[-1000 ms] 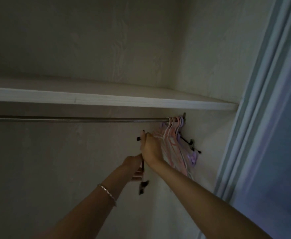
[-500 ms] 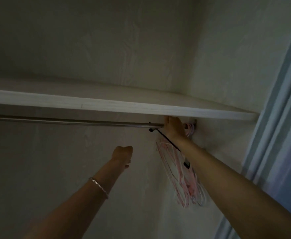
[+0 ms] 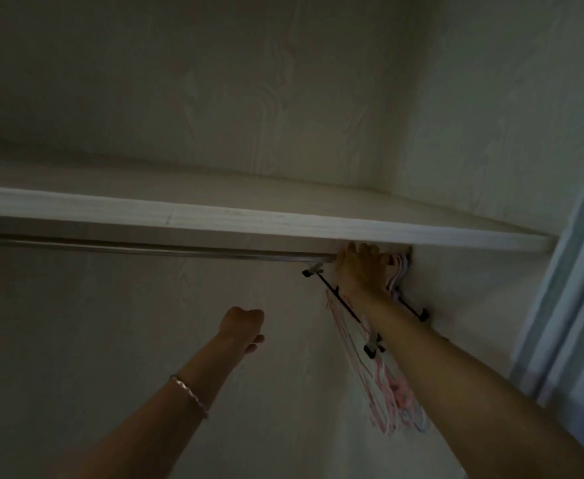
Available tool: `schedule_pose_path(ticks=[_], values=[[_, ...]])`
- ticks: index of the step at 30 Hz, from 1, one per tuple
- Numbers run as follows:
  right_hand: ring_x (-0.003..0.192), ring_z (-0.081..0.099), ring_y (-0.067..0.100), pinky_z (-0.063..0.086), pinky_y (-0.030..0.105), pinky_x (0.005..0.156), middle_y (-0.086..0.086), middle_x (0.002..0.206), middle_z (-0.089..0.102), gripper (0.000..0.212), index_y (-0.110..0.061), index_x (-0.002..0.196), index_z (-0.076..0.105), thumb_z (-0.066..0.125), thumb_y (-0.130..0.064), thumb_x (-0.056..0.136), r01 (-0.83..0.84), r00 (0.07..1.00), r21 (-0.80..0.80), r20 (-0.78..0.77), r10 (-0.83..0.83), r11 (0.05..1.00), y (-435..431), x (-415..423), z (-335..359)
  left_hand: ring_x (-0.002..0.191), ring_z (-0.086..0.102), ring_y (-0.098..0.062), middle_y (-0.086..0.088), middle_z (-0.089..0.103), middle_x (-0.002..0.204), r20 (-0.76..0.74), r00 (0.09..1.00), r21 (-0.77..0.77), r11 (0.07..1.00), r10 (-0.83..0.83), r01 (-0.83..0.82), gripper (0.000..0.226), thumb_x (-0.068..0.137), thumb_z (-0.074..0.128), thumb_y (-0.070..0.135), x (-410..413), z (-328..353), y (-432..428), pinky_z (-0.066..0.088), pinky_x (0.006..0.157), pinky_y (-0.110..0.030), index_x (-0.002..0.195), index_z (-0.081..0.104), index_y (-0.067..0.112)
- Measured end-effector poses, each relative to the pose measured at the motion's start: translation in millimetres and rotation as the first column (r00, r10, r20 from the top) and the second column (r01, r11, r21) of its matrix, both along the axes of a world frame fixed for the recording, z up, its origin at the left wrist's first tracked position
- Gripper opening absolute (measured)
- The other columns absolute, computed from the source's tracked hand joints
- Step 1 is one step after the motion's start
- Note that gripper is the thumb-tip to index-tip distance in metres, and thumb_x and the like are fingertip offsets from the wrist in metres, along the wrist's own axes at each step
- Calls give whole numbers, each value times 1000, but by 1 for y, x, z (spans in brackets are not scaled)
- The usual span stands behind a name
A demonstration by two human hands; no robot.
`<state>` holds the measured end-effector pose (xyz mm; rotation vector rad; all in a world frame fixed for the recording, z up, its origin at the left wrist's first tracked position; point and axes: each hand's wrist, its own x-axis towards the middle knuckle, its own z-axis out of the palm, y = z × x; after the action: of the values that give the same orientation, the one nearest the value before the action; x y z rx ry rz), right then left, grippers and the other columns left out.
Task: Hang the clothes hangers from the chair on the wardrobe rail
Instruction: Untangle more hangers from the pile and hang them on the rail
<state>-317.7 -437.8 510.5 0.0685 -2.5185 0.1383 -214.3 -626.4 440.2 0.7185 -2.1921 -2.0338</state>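
Wardrobe interior, dim light. Pale wood-grain wardrobe panels [image 3: 214,98] make up the back and right side walls. A pale blue-grey door frame [image 3: 567,288] runs up the right margin.

A pale wooden shelf [image 3: 249,221] spans the full width, its front edge nearest the camera. Just beneath it runs the silver metal wardrobe rail [image 3: 145,248], bare from the left edge to the right hand, so there is free run along that stretch. The gap between rail and shelf is narrow.

Right hand [image 3: 361,267]: raised to the rail near its right end, fingers curled about the top of a black clip hanger [image 3: 344,307]; the hook is hidden by the hand. The hanger's bar slants down-right, with a clip at each end.

Pink wire hangers [image 3: 387,402] hang in a bundle at the rail's far right, against the side wall. A second black clip hanger [image 3: 413,307] shows behind the wrist.

Left hand [image 3: 242,324]: below the rail, apart from everything, fingers curled into a fist, holding nothing.

A silver chain bracelet [image 3: 188,392] sits on the left wrist.
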Motion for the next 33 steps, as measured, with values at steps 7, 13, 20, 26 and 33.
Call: schedule_pose_path(ticks=[7,13,20,26,33], values=[[135,36,25,17,43,115,3,144,44,60,-18,140,44,47,-48,88,-318,935,205,-93,342,926,30,-3,-7,61,59,-13,-11,59,96,-41,999,-13,1000,-11,11,17,93,47,15,-7,3,9,42,52,-22,103,52,3],[134,37,23,20,44,111,0,140,49,50,-20,132,52,58,-42,87,-241,956,284,-94,277,928,58,-13,-7,62,60,-14,-11,60,95,-41,998,-17,999,-45,45,13,93,47,15,-14,0,17,42,53,-22,96,52,3],[147,8,24,5,44,118,1,159,16,60,-23,150,25,43,-46,97,-134,991,297,18,135,945,80,-13,4,62,60,-14,-10,60,91,-33,997,-14,998,-67,67,14,92,48,14,-18,0,23,43,54,-23,82,52,5],[145,13,28,9,49,118,6,157,20,91,-16,152,16,54,-62,84,-123,992,238,30,119,963,70,-10,7,60,59,-14,-11,61,91,-23,996,-29,996,-81,81,14,92,47,13,-17,8,31,43,53,-23,88,53,2],[143,21,26,12,41,116,7,154,29,79,-19,151,21,50,-58,88,-292,953,179,-30,302,940,29,33,5,57,59,-12,-11,61,96,-46,993,-63,993,-107,104,25,91,47,16,-6,20,40,42,51,-20,110,55,1]])
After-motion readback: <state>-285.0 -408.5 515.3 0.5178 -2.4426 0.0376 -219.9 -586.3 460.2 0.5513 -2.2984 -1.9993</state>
